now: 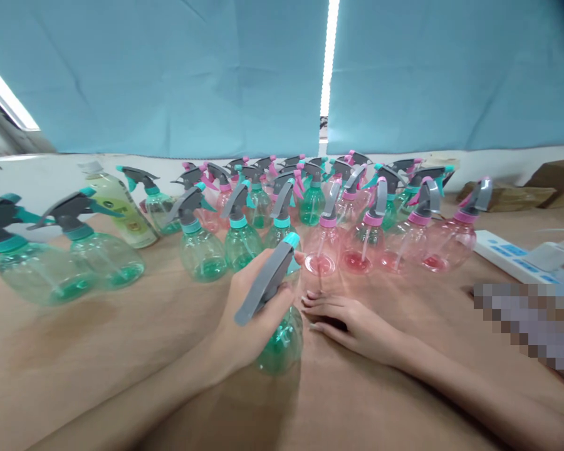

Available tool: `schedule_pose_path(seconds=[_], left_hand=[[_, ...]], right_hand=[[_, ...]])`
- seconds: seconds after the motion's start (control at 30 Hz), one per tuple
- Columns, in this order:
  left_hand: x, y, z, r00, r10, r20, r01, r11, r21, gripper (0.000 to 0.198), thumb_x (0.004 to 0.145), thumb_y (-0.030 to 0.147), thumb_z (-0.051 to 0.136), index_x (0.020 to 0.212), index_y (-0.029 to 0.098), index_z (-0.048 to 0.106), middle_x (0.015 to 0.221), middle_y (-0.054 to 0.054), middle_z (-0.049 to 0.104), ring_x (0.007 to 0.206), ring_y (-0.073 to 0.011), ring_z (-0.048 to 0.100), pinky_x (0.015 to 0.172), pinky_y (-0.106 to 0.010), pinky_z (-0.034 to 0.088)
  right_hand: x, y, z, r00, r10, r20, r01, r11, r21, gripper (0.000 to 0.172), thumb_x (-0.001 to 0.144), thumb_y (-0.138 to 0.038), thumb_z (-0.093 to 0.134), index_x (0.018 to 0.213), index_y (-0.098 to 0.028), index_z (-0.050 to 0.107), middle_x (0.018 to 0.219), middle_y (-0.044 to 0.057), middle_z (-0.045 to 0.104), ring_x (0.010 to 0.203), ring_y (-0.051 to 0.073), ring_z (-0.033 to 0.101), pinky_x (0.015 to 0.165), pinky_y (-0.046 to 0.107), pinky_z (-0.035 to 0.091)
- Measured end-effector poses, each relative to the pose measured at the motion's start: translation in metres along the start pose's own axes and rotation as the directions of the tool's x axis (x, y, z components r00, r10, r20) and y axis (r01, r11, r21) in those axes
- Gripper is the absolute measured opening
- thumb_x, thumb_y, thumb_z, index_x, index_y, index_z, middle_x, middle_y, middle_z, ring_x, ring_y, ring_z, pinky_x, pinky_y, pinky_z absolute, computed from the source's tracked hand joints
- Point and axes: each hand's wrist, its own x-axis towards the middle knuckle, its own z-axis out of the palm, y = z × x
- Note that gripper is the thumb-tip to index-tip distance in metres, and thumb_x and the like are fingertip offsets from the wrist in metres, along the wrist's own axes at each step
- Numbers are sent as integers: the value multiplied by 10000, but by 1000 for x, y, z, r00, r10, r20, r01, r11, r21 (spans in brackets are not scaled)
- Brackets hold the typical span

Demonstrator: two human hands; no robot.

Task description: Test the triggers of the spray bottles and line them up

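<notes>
My left hand (251, 300) is wrapped around the neck of a green spray bottle (282, 347) with a grey trigger head and a turquoise nozzle. The bottle is close in front of me, its base at the wooden table (357, 401). To the right of it, my right hand (341, 319) rests on the table with fingers bent loosely and slightly apart, holding nothing. Just beyond the hands stand pink spray bottles (320, 254) on the right and green spray bottles (204, 250) on the left, with grey heads.
More green spray bottles (106, 257) stand at the left, before a pale green bottle (122, 203) with a white cap. Several spray bottles fill the back. At the right are a white power strip (512, 254), a cardboard box (561, 181) and a pixelated patch. Blue curtains (239, 75) hang behind.
</notes>
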Motion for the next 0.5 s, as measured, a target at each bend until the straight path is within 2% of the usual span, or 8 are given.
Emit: schedule_pose_path(seconds=[0.1, 0.23, 0.3, 0.4, 0.5], left_hand=[[0, 1, 1, 1000, 5, -9, -5, 1000, -9, 232, 787, 210, 476, 997, 255, 564, 659, 51, 463, 561, -136, 410, 560, -268, 377], [1, 1, 1, 999, 3, -36, -4, 1000, -6, 24, 768, 227, 486, 786, 234, 501, 658, 48, 446, 571, -131, 412, 545, -263, 367], [1, 1, 2, 999, 1, -49, -1, 1000, -5, 41, 757, 222, 490, 731, 229, 459, 673, 46, 462, 576, -128, 416, 545, -262, 370], [0, 1, 2, 998, 4, -59, -5, 1000, -2, 55, 748, 205, 493, 721, 229, 452, 686, 40, 488, 612, -139, 449, 561, -265, 384], [0, -1, 2, 998, 5, -63, -5, 1000, -3, 63, 751, 197, 497, 796, 239, 510, 678, 46, 496, 608, -145, 454, 575, -271, 397]], right_hand=[[-1, 0, 0, 1000, 9, 2, -9, 1000, 4, 296, 948, -264, 540, 1231, -232, 621, 1247, 72, 664, 1207, 225, 584, 1055, 438, 451], [-2, 1, 1, 1000, 11, 7, -11, 1000, -10, 290, 955, -269, 529, 1225, -220, 621, 1244, 68, 666, 1222, 222, 573, 1074, 436, 439], [-3, 2, 1, 1000, 16, 9, -16, 1000, -13, 292, 956, -277, 530, 1225, -214, 622, 1239, 71, 669, 1228, 222, 569, 1083, 439, 431], [-3, 3, 2, 1000, 22, 17, -22, 1000, -6, 295, 956, -286, 531, 1231, -221, 618, 1245, 68, 666, 1218, 220, 577, 1079, 443, 435], [-3, 3, 1, 1000, 20, 19, -20, 1000, -7, 298, 957, -292, 531, 1235, -226, 616, 1260, 63, 657, 1218, 217, 577, 1078, 437, 437]])
